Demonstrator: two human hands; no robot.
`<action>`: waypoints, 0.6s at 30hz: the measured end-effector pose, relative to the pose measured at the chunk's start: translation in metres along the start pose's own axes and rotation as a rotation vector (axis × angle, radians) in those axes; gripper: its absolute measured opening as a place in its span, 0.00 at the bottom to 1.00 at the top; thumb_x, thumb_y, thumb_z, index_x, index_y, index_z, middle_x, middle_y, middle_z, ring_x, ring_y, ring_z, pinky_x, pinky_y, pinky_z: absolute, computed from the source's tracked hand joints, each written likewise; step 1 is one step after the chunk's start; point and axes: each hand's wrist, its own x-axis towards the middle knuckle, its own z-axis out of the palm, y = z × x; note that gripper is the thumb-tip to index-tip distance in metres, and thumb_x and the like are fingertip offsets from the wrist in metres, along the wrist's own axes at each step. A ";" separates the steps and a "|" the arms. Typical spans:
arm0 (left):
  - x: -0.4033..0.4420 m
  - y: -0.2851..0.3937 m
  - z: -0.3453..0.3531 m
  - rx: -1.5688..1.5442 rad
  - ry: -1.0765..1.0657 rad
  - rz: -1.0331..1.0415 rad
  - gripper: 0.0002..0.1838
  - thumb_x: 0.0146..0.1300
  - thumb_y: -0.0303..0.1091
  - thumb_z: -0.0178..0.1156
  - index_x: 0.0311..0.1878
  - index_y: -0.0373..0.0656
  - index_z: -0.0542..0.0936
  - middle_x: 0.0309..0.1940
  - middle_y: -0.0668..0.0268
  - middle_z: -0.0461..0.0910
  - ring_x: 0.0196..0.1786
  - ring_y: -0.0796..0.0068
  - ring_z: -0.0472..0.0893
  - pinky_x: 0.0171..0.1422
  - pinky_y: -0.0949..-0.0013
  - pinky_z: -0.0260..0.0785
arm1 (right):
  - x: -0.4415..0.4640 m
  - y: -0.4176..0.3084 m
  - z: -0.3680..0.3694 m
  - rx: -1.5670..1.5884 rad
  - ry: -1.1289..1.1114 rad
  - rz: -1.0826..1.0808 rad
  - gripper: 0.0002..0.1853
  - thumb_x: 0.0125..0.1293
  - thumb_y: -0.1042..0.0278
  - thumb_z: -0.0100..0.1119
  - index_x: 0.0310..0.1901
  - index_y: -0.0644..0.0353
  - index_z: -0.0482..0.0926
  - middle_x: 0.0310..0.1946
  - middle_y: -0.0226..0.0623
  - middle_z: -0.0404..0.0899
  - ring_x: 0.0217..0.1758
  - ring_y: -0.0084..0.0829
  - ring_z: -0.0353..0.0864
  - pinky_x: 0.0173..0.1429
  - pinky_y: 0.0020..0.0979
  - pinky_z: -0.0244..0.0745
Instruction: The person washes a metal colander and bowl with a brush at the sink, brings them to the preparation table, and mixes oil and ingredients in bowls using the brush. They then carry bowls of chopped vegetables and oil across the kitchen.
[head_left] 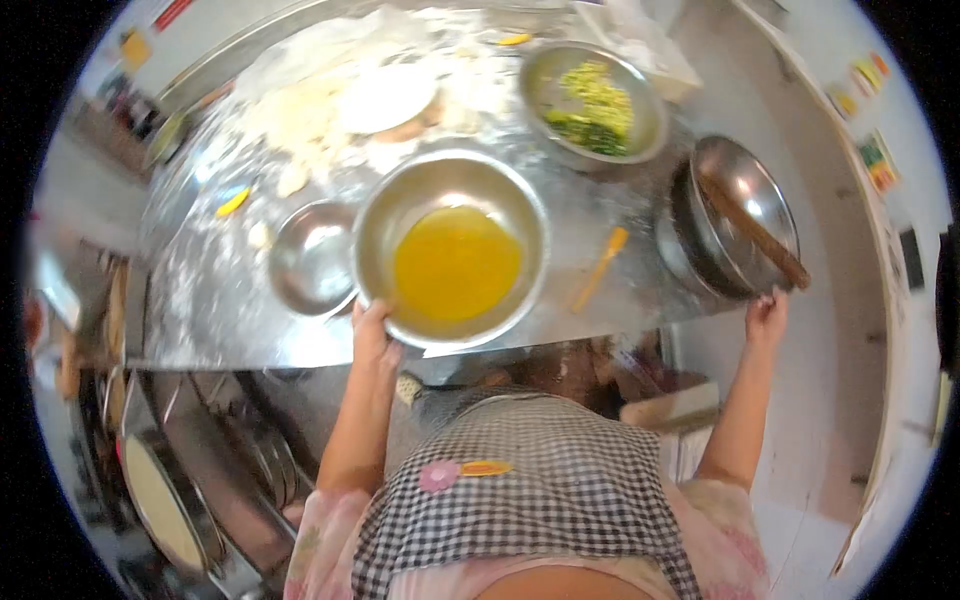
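A large steel bowl [455, 185] with yellow liquid [458, 264] in it is gripped at its lower left rim by my left hand [373, 330]. My right hand [767, 315] has its fingers closed on the lower rim of a steel bowl [735, 170] at the right. That bowl is tilted over a second metal vessel [675, 240], and a brown wooden stick [755, 233] lies across it. Left of the large bowl sits a smaller steel bowl [315, 255]. An orange-handled tool [600, 270] lies between the large bowl and the right-hand vessels.
A steel bowl [535, 95] with chopped yellow and green food [598, 105] stands at the back. Behind the large bowl, flour, dough and a white round item [388, 97] cover the metal table [225, 325]. A yellow scraper [233, 202] lies at left.
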 end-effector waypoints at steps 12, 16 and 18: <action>-0.007 0.114 -0.008 0.007 0.246 0.382 0.23 0.48 0.16 0.46 0.52 0.37 0.65 0.42 0.58 0.73 0.42 0.64 0.77 0.47 0.62 0.74 | -0.027 0.035 -0.049 -0.019 -0.265 0.243 0.16 0.67 0.50 0.46 0.33 0.55 0.72 0.22 0.28 0.72 0.24 0.23 0.71 0.24 0.24 0.68; -0.003 0.145 -0.034 0.050 0.310 0.520 0.20 0.48 0.15 0.47 0.48 0.36 0.67 0.40 0.59 0.73 0.40 0.66 0.77 0.46 0.64 0.73 | -0.053 0.049 -0.053 -0.132 -0.350 0.299 0.17 0.68 0.48 0.44 0.33 0.54 0.72 0.23 0.26 0.73 0.24 0.22 0.71 0.23 0.24 0.67; -0.001 0.155 -0.045 0.070 0.329 0.604 0.19 0.47 0.15 0.47 0.46 0.36 0.68 0.40 0.59 0.73 0.40 0.67 0.77 0.45 0.65 0.73 | -0.055 0.059 -0.057 -0.130 -0.323 0.351 0.17 0.68 0.48 0.44 0.32 0.53 0.72 0.22 0.26 0.72 0.23 0.22 0.71 0.23 0.23 0.66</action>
